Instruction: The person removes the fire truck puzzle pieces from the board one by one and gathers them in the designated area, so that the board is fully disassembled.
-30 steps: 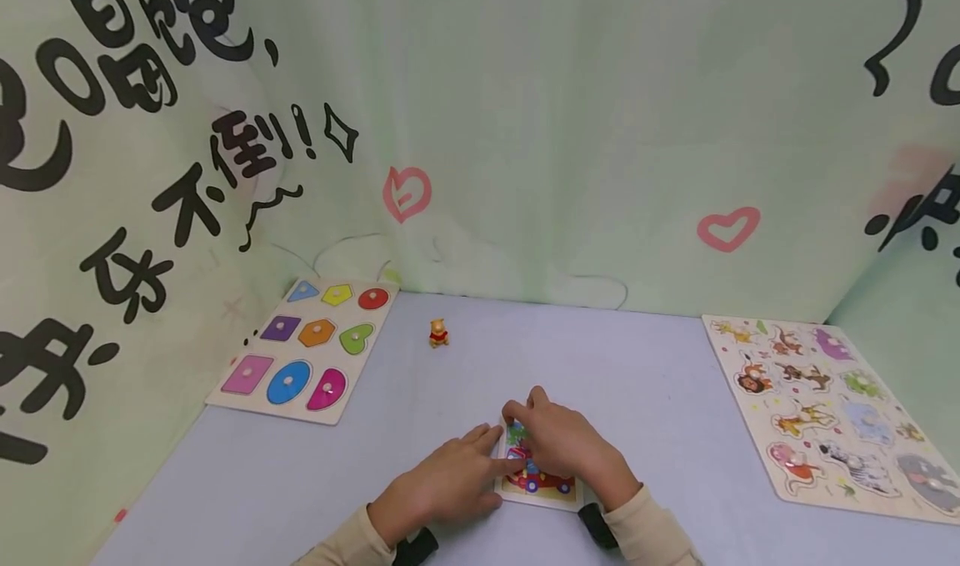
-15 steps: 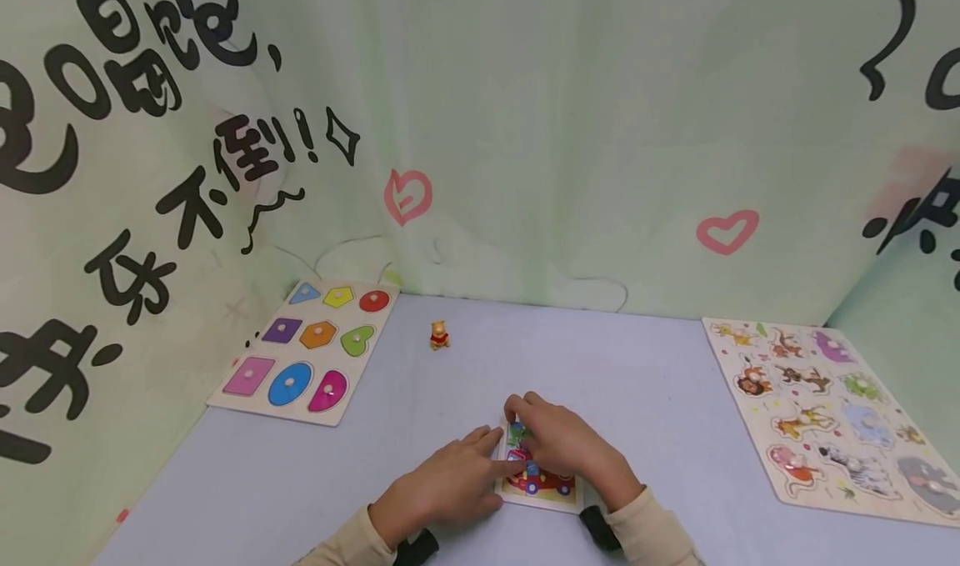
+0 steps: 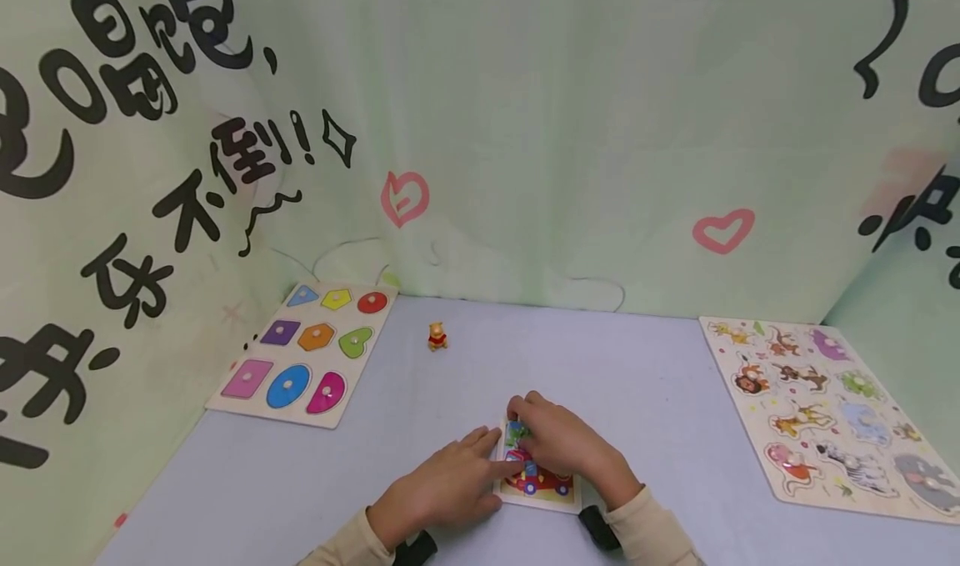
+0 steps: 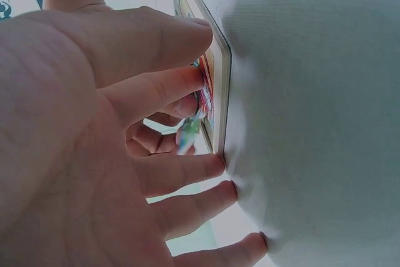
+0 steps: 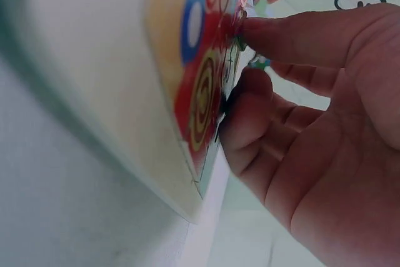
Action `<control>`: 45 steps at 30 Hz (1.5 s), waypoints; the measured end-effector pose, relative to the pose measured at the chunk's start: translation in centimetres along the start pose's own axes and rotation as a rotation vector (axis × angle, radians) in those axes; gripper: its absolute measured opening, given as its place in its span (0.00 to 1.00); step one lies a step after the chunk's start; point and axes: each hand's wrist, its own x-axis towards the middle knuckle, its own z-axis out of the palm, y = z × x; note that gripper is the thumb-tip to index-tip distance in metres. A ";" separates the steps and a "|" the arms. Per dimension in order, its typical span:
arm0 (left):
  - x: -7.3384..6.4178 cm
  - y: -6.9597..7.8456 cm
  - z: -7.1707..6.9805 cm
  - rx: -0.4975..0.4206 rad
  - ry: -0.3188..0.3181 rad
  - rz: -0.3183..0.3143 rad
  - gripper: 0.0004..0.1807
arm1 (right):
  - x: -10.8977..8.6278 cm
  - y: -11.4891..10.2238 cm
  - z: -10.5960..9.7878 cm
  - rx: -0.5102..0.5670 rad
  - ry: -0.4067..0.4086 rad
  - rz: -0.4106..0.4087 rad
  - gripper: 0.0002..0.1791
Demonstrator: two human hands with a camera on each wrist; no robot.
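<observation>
A small jigsaw puzzle board (image 3: pixel 540 505) with a red car picture and a pale border lies on the table between the hands. My left hand (image 3: pixel 453 478) has its fingers extended. Its index finger presses on the car picture, the thumb is at the board's near edge, and the other fingertips rest on the table along the left side. My right hand (image 3: pixel 562 441) bends over the board's upper part and pinches a green and blue puzzle piece (image 4: pixel 189 132), which stands tilted up from the board in the left wrist view. The right hand covers much of the board's right half.
A shape puzzle board (image 3: pixel 315 416) with colourful knobbed pieces lies at the far left. A small bear figurine (image 3: pixel 437 337) stands toward the back. On the right lies an animal puzzle board (image 3: pixel 787 416). A printed curtain (image 3: pixel 555 132) rises behind the table.
The right hand's raised fingers have drawn down and closer together at the board's top edge. The left hand stays in place on the board.
</observation>
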 end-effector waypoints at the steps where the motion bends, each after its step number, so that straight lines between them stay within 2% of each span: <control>1: 0.0 0.0 0.0 -0.002 0.000 0.000 0.25 | 0.1 0.2 0.0 0.012 0.005 -0.016 0.12; 5: 0.0 -0.1 0.0 0.000 0.001 0.003 0.24 | 0.2 0.6 -0.9 0.111 0.001 -0.078 0.09; 8: 0.2 0.0 0.1 -0.009 -0.014 -0.019 0.25 | -0.2 1.1 -2.4 0.168 0.008 -0.078 0.07; 12: 0.3 0.2 0.2 -0.035 -0.033 -0.064 0.27 | -1.1 2.6 -4.4 0.167 0.068 -0.001 0.06; 19: 0.4 0.4 -0.1 -0.036 -0.030 -0.067 0.27 | -2.6 5.9 -6.1 0.120 0.122 0.166 0.04; 27: 0.2 0.5 -0.3 -0.035 -0.026 -0.065 0.27 | -3.1 7.7 -5.8 0.123 0.093 0.218 0.05; 32: 0.1 0.6 0.0 -0.036 -0.023 -0.071 0.27 | -2.5 7.8 -5.0 0.084 0.094 0.240 0.06; 37: 0.2 0.5 0.1 -0.029 -0.021 -0.078 0.27 | -2.2 7.7 -4.6 0.054 0.105 0.228 0.07; 45: 0.3 0.5 0.2 -0.029 -0.024 -0.080 0.28 | -2.1 7.6 -4.6 0.059 0.107 0.229 0.08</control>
